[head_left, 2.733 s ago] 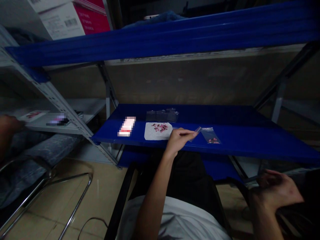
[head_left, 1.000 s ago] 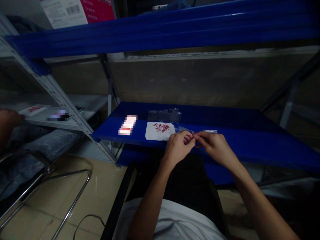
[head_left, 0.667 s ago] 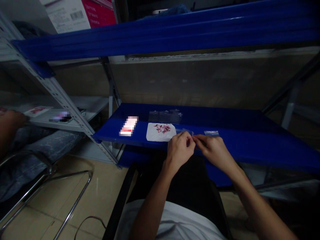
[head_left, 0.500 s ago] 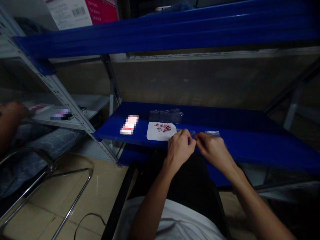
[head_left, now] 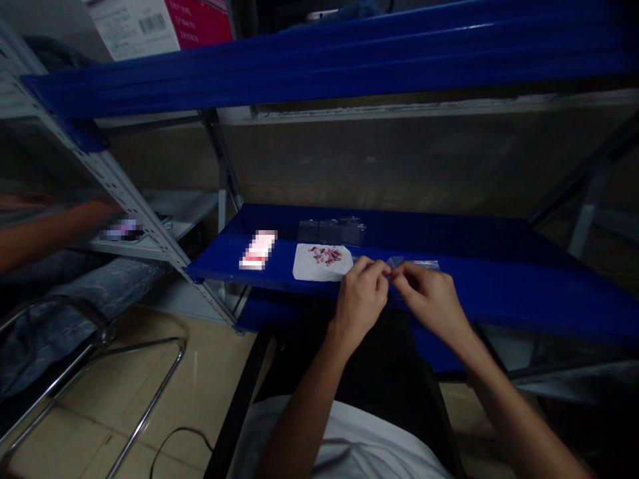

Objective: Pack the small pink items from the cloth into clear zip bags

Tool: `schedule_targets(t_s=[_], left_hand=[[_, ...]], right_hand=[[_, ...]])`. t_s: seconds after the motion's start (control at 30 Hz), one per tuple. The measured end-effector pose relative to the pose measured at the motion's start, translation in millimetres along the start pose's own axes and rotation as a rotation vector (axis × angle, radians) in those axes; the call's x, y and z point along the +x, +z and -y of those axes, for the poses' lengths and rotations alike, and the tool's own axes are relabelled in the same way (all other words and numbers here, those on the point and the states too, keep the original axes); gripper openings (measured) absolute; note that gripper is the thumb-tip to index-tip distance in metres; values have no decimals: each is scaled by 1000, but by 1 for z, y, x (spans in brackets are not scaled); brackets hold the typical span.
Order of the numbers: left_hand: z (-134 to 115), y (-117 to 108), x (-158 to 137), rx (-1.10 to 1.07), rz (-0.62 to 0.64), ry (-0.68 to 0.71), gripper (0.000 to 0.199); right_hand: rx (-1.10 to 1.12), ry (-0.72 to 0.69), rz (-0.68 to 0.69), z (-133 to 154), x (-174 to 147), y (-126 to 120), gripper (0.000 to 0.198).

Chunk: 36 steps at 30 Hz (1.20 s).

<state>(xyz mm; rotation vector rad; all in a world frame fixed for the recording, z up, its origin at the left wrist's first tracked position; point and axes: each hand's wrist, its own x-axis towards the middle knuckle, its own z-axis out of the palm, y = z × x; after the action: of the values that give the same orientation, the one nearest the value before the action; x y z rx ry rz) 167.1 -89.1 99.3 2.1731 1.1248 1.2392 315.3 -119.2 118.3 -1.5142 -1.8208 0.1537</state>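
Both hands meet over the front of the blue shelf [head_left: 479, 286], fingertips pinched close together. Between them a small clear plastic bag [head_left: 396, 261] shows; my left hand [head_left: 363, 293] grips its left side and my right hand [head_left: 426, 289] its right side. The fingers hide most of it. Just left of my left hand lies a white paper sheet [head_left: 309, 267] bearing a pile of small pink and dark pieces [head_left: 327, 255], too small to name. Behind the sheet are several flat clear plastic bags [head_left: 332, 231]. Another clear bag [head_left: 424, 264] lies beyond my right hand.
A blurred-out phone-like object [head_left: 258, 250] lies at the shelf's left. Overhead runs a blue shelf beam [head_left: 319, 66], with a box [head_left: 164, 26] above it. At left, another person's arm [head_left: 54, 226] reaches over a grey shelf [head_left: 194, 203], near a metal-framed chair [head_left: 144, 412].
More of the clear bag now shows between my fingertips, and my hands have shifted slightly. The other person's arm at left has moved rightward over the grey shelf.
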Motion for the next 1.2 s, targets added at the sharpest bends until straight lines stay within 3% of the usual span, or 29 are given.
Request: schedule_targets(t_s=[0.23, 0.5, 0.67, 0.77, 0.87, 1.0, 1.2], left_hand=[[1, -2, 3, -33, 2, -36, 31], [16, 1, 5, -278, 1, -132, 19], [16, -12, 7, -232, -6, -87, 30], [19, -22, 9, -265, -35, -128, 34], [28, -31, 11, -386, -73, -237, 34], [42, -38, 13, -587, -61, -352, 37], [51, -37, 14, -759, 24, -393, 41]], right_hand=[[-57, -9, -120, 3, -1, -1, 25], [-51, 15, -59, 5, -3, 7, 31], [-27, 30, -43, 7, -4, 9, 33], [107, 120, -97, -6, 3, 8, 33], [352, 315, -155, -29, 14, 9, 40], [702, 514, 13, -44, 21, 18, 50], [1097, 607, 218, -35, 15, 38, 37]])
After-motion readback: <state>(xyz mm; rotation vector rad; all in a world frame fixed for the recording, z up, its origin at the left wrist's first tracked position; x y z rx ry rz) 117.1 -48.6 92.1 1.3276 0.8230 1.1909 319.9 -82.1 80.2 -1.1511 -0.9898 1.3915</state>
